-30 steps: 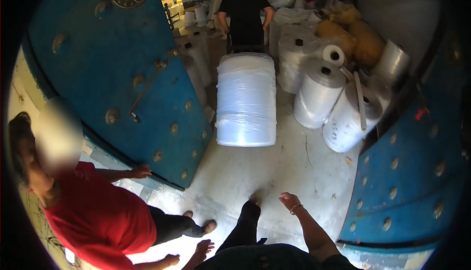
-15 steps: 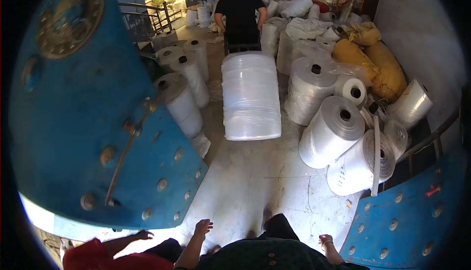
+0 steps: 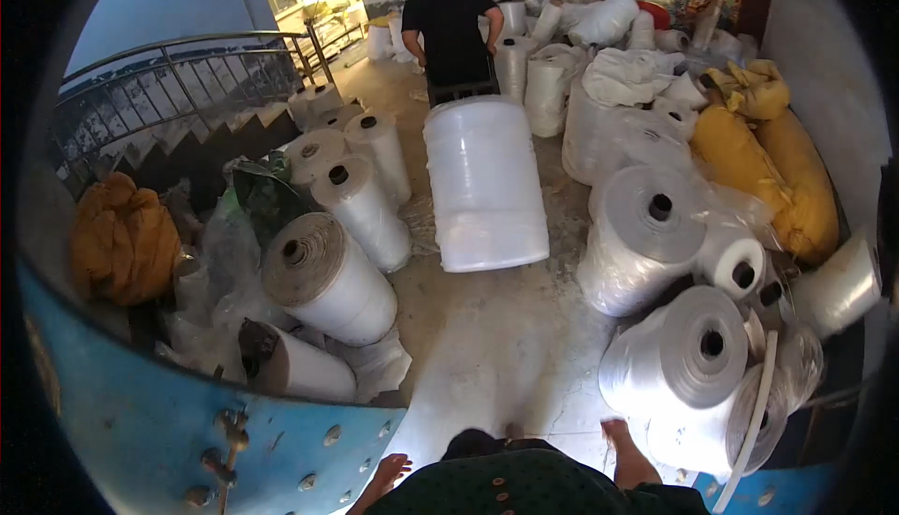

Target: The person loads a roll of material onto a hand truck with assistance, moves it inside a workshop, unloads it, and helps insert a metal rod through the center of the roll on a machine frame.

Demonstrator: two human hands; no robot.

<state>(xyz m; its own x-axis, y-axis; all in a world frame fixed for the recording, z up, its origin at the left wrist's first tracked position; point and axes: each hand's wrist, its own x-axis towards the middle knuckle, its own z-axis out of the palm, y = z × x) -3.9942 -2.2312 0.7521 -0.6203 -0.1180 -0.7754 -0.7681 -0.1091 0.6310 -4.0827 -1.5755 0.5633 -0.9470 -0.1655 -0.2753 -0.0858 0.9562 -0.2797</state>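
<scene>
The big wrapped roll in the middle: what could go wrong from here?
The big wrapped roll might clip the standing rolls that line both sides of the passage.

The person in black has their back to it, so might miss it shifting.

Neither the left hand nor the right hand touches it, so steadying it could come late.

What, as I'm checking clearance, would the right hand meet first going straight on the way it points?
The right hand would likely meet the large wrapped roll in the middle, past open floor, though depth is unclear.
</scene>
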